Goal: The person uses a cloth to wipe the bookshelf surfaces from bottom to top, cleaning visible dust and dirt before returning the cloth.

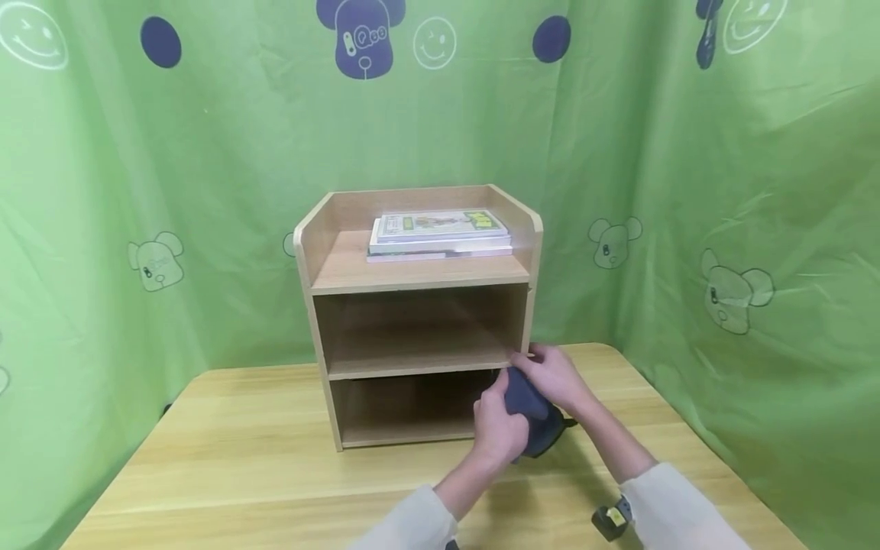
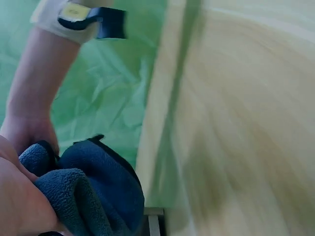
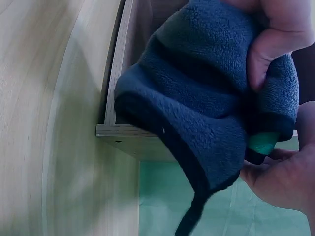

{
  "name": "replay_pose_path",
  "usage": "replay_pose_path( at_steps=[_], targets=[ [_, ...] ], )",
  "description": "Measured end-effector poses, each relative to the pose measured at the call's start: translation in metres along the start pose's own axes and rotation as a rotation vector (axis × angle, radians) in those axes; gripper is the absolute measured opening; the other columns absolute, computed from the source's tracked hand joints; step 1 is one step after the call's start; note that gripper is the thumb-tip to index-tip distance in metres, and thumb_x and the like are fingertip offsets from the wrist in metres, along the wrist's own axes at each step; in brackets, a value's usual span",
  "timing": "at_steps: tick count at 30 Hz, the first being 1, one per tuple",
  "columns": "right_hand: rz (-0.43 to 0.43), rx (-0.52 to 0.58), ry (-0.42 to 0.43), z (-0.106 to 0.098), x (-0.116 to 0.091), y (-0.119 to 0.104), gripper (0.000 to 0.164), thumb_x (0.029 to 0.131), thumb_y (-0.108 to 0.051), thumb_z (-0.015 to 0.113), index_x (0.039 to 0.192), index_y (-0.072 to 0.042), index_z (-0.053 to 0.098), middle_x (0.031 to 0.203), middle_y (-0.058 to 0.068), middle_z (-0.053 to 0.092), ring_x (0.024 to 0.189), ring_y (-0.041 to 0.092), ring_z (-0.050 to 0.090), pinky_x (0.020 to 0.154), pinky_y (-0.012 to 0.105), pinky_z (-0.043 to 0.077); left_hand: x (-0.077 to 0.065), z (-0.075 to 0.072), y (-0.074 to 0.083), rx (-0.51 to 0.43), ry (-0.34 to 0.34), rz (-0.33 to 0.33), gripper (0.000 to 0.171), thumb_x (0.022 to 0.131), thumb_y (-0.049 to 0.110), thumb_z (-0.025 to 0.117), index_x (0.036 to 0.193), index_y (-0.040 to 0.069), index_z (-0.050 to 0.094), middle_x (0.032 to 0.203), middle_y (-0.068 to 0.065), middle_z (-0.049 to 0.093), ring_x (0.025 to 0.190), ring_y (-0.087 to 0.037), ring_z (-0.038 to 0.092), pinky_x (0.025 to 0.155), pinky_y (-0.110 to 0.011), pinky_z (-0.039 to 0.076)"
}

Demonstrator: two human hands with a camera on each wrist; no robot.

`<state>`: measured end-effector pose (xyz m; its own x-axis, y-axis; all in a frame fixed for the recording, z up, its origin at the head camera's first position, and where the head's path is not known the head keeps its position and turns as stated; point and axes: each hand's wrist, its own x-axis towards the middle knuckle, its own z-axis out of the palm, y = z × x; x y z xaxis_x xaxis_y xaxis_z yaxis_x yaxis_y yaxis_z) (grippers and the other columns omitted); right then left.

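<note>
A dark blue fleecy cloth [image 1: 529, 405] with black edging and a hanging loop is bunched at the right front edge of a wooden shelf unit [image 1: 429, 284]. My left hand [image 1: 500, 428] grips it from the left, its thumb [image 3: 258, 64] pressed into the folds in the right wrist view. On the right side, my right hand [image 1: 553, 374] pinches the cloth's upper edge near the shelf's upright, fingertips partly hidden. In the left wrist view the cloth [image 2: 103, 187] hangs between both hands and hides most of the fingers.
Several thin books [image 1: 440, 237] lie stacked on the unit's top. Two compartments open toward me, the middle shelf board [image 1: 419, 370] dividing them. The unit stands on a light wooden table [image 1: 261, 473], with green patterned curtains [image 1: 756, 229] behind and at the sides.
</note>
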<state>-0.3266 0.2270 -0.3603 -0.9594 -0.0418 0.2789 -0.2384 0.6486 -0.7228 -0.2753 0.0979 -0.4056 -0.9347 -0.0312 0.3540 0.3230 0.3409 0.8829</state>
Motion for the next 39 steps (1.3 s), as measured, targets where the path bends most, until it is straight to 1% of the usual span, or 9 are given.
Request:
replay_pose_path(
  at_steps=[6,12,16,19,22,27,30,35,39],
  targets=[
    [0.012,0.005,-0.010,0.001,0.000,0.001,0.041,0.099,-0.037,0.059,0.114,0.000,0.069,0.095,0.015,0.073,0.078,0.020,0.063,0.068,0.030,0.050,-0.007,0.001,-0.008,0.092,-0.038,0.127,0.082,0.062,-0.012,0.063,0.141,0.011,0.058,0.100,-0.013,0.074,0.082,-0.017,0.064,0.069,-0.025,0.052],
    [-0.004,0.000,-0.006,0.000,0.001,-0.001,0.040,0.099,-0.034,0.058,0.114,0.002,0.068,0.098,0.018,0.073,0.083,0.025,0.066,0.068,0.032,0.051,0.003,0.001,-0.016,0.250,-0.034,0.238,0.077,0.062,-0.013,0.066,0.137,0.004,0.058,0.119,-0.017,0.071,0.098,-0.028,0.069,0.083,-0.033,0.057],
    [-0.026,-0.014,0.002,0.001,0.001,-0.003,0.042,0.100,-0.033,0.058,0.122,0.002,0.067,0.111,0.022,0.073,0.097,0.031,0.070,0.079,0.037,0.055,0.009,-0.001,-0.021,0.284,-0.068,0.193,0.073,0.063,-0.012,0.068,0.134,0.003,0.062,0.117,-0.019,0.073,0.096,-0.027,0.070,0.078,-0.031,0.057],
    [-0.018,0.011,-0.013,0.002,0.001,-0.003,0.045,0.100,-0.032,0.057,0.127,0.003,0.065,0.114,0.024,0.072,0.097,0.033,0.071,0.081,0.038,0.057,0.011,-0.004,-0.025,0.316,-0.119,0.140,0.069,0.066,-0.009,0.069,0.134,0.003,0.062,0.110,-0.018,0.075,0.091,-0.025,0.070,0.073,-0.029,0.057],
    [-0.002,0.046,-0.032,0.002,0.000,-0.002,0.047,0.100,-0.032,0.058,0.129,0.005,0.063,0.115,0.026,0.071,0.089,0.031,0.073,0.076,0.036,0.058,0.010,-0.004,-0.031,0.390,-0.180,0.112,0.069,0.069,-0.005,0.072,0.137,0.003,0.060,0.108,-0.019,0.075,0.091,-0.027,0.071,0.072,-0.030,0.057],
    [0.013,0.045,-0.040,0.002,-0.001,-0.001,0.049,0.101,-0.033,0.058,0.128,0.006,0.062,0.120,0.029,0.068,0.087,0.030,0.074,0.075,0.036,0.059,0.006,0.000,-0.039,0.481,-0.270,0.042,0.075,0.072,0.000,0.073,0.144,-0.001,0.053,0.115,-0.021,0.073,0.101,-0.029,0.070,0.079,-0.032,0.058],
    [0.021,0.044,-0.049,0.002,-0.001,-0.003,0.050,0.101,-0.034,0.057,0.130,0.007,0.061,0.122,0.030,0.067,0.089,0.033,0.074,0.076,0.037,0.059,0.005,0.003,-0.041,0.527,-0.304,0.024,0.078,0.072,0.002,0.072,0.146,-0.004,0.049,0.116,-0.023,0.072,0.109,-0.036,0.067,0.092,-0.038,0.056],
    [0.022,0.034,-0.057,0.000,-0.001,-0.004,0.052,0.102,-0.035,0.056,0.133,0.006,0.059,0.126,0.031,0.065,0.090,0.035,0.074,0.076,0.037,0.059,0.007,0.003,-0.041,0.612,-0.359,0.019,0.079,0.074,0.004,0.073,0.147,-0.005,0.046,0.122,-0.024,0.070,0.125,-0.040,0.061,0.116,-0.048,0.041],
    [0.023,0.032,-0.062,0.000,-0.001,-0.003,0.053,0.102,-0.035,0.056,0.133,0.007,0.058,0.126,0.032,0.065,0.088,0.033,0.074,0.076,0.036,0.058,0.007,0.002,-0.039,0.664,-0.408,-0.008,0.079,0.077,0.008,0.076,0.149,-0.002,0.045,0.129,-0.023,0.067,0.130,-0.041,0.057,0.117,-0.047,0.039]
  ],
)
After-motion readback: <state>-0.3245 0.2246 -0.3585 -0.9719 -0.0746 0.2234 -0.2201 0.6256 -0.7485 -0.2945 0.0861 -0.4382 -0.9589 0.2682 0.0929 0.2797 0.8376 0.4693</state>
